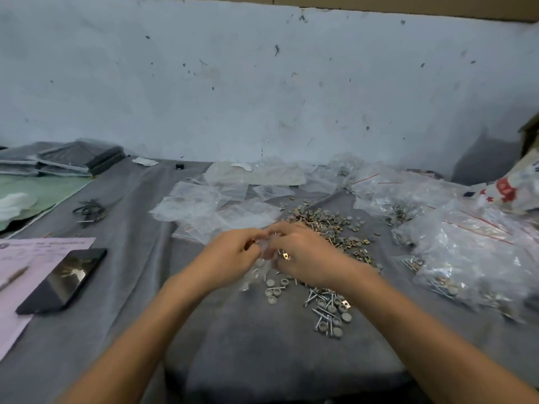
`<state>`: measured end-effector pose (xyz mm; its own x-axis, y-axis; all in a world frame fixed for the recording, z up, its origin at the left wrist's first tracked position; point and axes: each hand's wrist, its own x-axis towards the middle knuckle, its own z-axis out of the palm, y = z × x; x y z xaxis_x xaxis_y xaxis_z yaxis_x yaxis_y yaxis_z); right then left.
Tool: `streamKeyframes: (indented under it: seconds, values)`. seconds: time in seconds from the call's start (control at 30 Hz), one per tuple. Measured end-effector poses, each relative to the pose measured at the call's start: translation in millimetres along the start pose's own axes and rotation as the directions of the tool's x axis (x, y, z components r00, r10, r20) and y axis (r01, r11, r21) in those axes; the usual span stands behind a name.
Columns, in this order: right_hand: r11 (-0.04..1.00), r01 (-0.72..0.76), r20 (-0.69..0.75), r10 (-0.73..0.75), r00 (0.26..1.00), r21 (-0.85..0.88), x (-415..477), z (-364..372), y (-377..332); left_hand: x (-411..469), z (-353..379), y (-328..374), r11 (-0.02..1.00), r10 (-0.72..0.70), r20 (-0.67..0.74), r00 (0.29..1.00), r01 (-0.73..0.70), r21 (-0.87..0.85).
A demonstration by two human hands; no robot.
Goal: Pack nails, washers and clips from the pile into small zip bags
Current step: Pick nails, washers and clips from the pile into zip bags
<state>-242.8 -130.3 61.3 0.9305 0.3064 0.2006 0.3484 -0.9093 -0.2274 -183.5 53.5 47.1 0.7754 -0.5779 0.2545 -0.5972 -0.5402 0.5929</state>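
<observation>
At mid-desk, over grey cloth [140, 287], both hands meet on one small zip bag [260, 268]. It is clear, partly blurred, and held just above the cloth. The left hand [233, 253] has curled fingers pinching the bag's upper edge. The right hand [304, 255] is curled too, gripping the same bag from the other side. A gold clip [287, 256] shows at the right fingers - cannot tell whether it is inside the bag or against it.

The pile [326, 225] of grey washers, gold clips and nails lies just behind the right hand, touching nothing but the cloth. A smaller scatter of nails and washers [329, 312] sits below the right wrist, nearer the person.

Empty zip bags [201, 205] are spread flat behind and left of the hands. Filled bags [466, 258] with red-striped seals are heaped on the right - nails and washers are visible through the plastic.

On the left, a dark phone [64, 279] lies tilted across the corner of a pink paper [29, 252], with a pen [13, 277] on that sheet. Farther back are a bundle of black ties [89, 211], a green mat [49, 191] and folded dark bags [70, 158]. A stained pale wall [262, 83] stands behind.
</observation>
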Motion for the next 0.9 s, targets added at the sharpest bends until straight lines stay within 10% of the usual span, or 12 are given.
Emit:
streamKeyframes:
  seconds: [0.27, 0.9]
  values:
    - [0.978, -0.035, -0.114, 0.06, 0.992, 0.208, -14.4, -27.7, -7.2, -44.1, -5.6, -0.5, 0.908, -0.111, -0.166, 0.98, 0.032, -0.418]
    - [0.919, -0.051, -0.139, 0.113, 0.984, 0.39, -57.1, -49.7, -7.8, -43.3, 6.6, 43.5, 0.939, 0.054, -0.306, 0.951, -0.153, -0.31]
